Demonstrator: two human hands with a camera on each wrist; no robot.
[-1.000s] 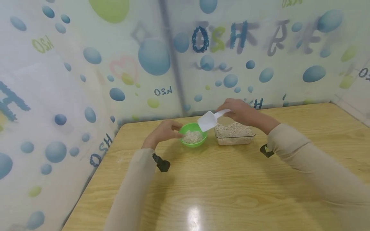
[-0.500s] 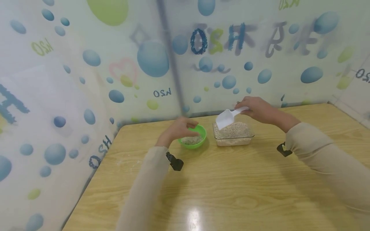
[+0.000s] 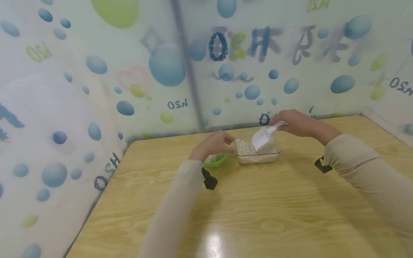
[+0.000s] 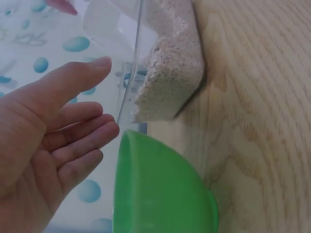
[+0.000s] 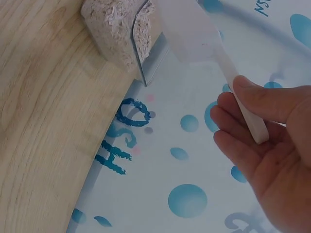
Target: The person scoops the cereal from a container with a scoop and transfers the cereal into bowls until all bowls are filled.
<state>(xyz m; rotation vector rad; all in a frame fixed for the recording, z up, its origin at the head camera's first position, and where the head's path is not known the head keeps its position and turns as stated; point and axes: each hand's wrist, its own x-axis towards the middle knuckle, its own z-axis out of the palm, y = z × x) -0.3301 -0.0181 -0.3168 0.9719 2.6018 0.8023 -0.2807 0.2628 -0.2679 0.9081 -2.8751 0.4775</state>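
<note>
My right hand (image 3: 295, 123) grips the handle of a white scoop (image 3: 262, 138), thumb on top and fingers beneath in the right wrist view. The scoop's blade tilts down into a clear rectangular container (image 3: 258, 158) filled with pale oat flakes (image 3: 245, 147). My left hand (image 3: 215, 145) hovers over the green bowl (image 3: 217, 163), fingers loosely extended toward the container's left rim and holding nothing. In the left wrist view, the fingertips lie close to both the container's edge and the bowl's rim (image 4: 127, 160). Some flakes lie in the bowl, partly hidden by the left hand.
A wooden table (image 3: 251, 208) bears the bowl and container, which stand side by side near its back edge. Behind and to the left rise walls (image 3: 135, 71) covered in blue and green bubble prints. Each wrist wears a dark camera mount (image 3: 209, 179).
The scoop has moved right from above the bowl and down into the container's flakes. My left hand has shifted right from the bowl's left rim, across the bowl, toward the container.
</note>
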